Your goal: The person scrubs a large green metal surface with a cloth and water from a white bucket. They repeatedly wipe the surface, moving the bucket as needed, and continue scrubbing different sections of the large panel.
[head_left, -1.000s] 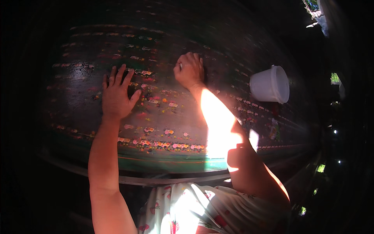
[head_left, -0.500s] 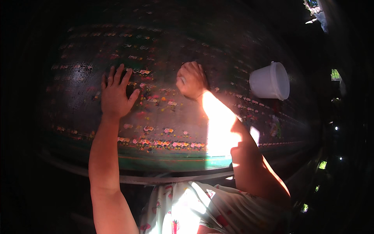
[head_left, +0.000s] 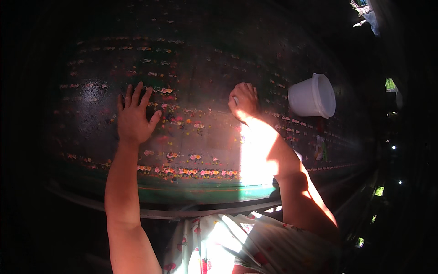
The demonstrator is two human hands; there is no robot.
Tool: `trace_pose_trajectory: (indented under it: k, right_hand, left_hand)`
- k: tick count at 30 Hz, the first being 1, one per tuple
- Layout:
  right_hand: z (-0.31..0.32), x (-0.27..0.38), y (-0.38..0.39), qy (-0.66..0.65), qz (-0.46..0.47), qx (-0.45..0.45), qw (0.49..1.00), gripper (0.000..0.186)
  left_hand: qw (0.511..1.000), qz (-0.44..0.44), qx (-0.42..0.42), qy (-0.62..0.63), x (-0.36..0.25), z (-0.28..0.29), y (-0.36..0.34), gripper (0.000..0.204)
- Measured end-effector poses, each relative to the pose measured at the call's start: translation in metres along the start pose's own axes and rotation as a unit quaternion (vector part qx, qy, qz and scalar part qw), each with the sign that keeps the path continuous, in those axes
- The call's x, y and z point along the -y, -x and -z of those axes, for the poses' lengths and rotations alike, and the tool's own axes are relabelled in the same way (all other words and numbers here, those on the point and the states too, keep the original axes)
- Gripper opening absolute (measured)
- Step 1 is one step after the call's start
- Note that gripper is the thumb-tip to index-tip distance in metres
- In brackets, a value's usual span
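Observation:
My left hand lies palm down on a dark table surface worn in patches. Its fingers are spread and it holds nothing. My right hand is closed and pressed to the same surface, right of the middle. A small pale bit shows by its thumb; what it grips is hidden under the fingers. Rows of small pink, yellow and red flower motifs run across the surface, broken by bare brownish areas. Strong sunlight whitens my right forearm and the surface beside it.
A white plastic bucket lies tipped or leans to the right of my right hand. Below it is a small whitish-green thing, too blurred to name. The table's green near border runs in front of my lap. Wet glare shows at left.
My right hand, still closed, has moved to the right and slightly nearer across the surface. My left hand stays spread in about the same place. The view has shifted a little.

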State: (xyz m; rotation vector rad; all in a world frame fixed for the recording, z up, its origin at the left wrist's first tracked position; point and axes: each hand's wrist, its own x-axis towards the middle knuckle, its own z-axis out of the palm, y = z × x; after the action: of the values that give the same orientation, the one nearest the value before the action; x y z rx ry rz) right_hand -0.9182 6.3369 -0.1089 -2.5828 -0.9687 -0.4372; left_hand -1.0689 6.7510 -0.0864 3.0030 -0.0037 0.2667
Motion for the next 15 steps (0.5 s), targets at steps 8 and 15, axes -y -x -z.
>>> trace_pose_trajectory:
  k: [8,15]
  right_hand:
    - [-0.035,0.009,-0.039,0.048,-0.06,-0.07,0.995,0.007]
    - [0.022,-0.069,0.016,0.105,-0.172,-0.046,0.978,0.011]
  left_hand:
    - [1.0,0.003,-0.017,0.011,0.0,-0.009,0.002,0.078]
    - [1.0,0.011,0.007,-0.01,-0.003,-0.001,-0.003,0.079]
